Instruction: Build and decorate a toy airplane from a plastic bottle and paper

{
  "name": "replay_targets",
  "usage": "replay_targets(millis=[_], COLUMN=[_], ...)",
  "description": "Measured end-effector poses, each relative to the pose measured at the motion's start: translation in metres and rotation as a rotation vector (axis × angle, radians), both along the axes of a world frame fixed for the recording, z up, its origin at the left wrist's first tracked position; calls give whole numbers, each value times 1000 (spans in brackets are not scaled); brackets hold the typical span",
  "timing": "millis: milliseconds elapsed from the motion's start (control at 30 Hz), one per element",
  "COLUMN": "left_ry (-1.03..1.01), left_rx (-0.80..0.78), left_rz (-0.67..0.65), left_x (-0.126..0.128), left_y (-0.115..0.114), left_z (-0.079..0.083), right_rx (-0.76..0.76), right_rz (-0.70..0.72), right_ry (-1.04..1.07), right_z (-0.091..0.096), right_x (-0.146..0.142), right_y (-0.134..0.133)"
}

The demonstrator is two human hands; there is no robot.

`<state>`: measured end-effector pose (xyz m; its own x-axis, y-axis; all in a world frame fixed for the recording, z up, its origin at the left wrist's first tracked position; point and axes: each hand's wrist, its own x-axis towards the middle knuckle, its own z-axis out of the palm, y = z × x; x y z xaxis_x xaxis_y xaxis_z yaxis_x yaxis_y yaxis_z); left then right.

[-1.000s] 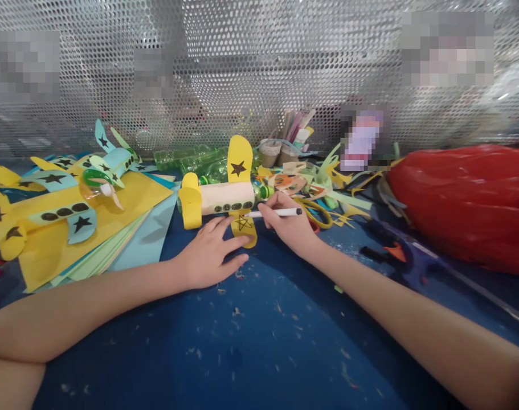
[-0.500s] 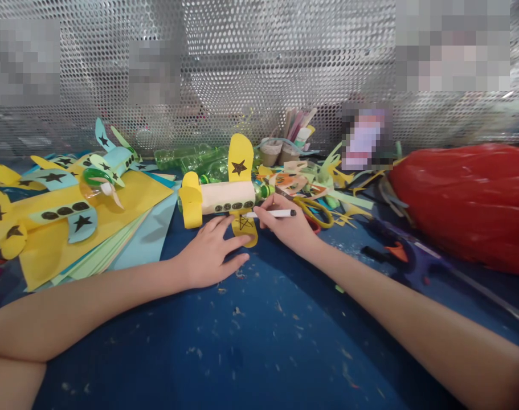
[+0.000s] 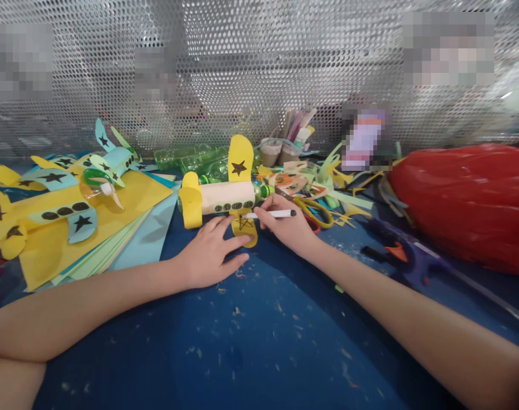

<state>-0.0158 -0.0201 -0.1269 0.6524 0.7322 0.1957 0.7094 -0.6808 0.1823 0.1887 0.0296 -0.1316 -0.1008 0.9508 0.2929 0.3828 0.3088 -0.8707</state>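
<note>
A paper aeroplane built on a bottle [image 3: 227,197], with yellow wings and tail, lies on the blue table [image 3: 250,336]. My left hand [image 3: 210,250] lies flat and open on the table, its fingers pressing the near yellow wing [image 3: 244,228]. My right hand [image 3: 287,225] is closed on a white marker [image 3: 274,214]. The marker's tip rests on a star outline drawn on that near wing. The far wing [image 3: 240,155] carries a filled black star.
Finished paper planes [image 3: 62,193] sit on a stack of coloured sheets [image 3: 114,239] at left. Yellow scissors [image 3: 313,210], paper scraps and cups of pens [image 3: 285,149] lie behind. A red plastic bag [image 3: 464,199] and a glue gun [image 3: 396,253] are at right. A perforated metal screen [image 3: 259,68] backs the table.
My right hand has slid the marker slightly left, bringing the tip onto the star on the near wing. My left hand has stayed put.
</note>
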Motion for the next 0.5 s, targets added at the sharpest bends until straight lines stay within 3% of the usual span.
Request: replay_targets(millis=[500], left_ry=[7], left_rx=[8], left_rz=[3], left_x=[0], left_y=[0], left_z=[-1], right_rx=[-2], right_rz=[-9], right_ry=[-21], right_z=[2], right_x=[-1], right_y=[-1])
